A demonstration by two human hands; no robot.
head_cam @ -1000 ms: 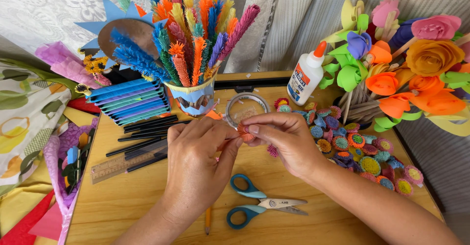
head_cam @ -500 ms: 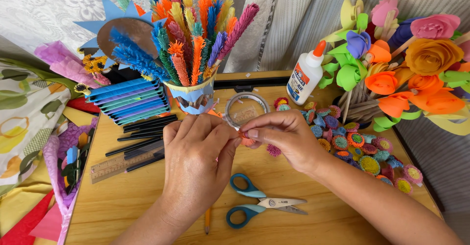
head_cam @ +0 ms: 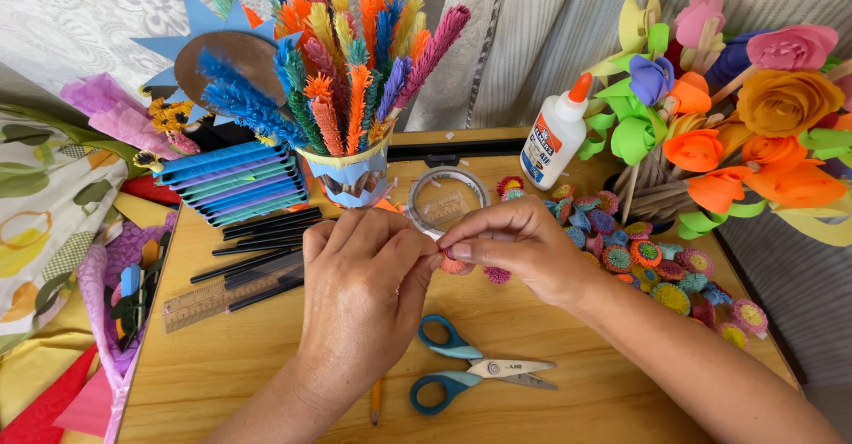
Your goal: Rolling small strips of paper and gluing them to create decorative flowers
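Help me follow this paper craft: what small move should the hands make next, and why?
Probably keep rolling the small orange paper piece tighter. The left hand and right hand pinch it between fingertips above the table, and finished coils lie beside them.

The left hand [head_cam: 364, 293] is sitting slightly lower on the tabletop [head_cam: 568, 320] than before. The right hand [head_cam: 519, 249] is now pinching closer to it, hiding more of the small orange paper piece [head_cam: 454, 265].

Scissors [head_cam: 475, 375], glue bottle [head_cam: 556, 136], ruler [head_cam: 213, 298] — all on wooden table [head_cam: 266, 364].
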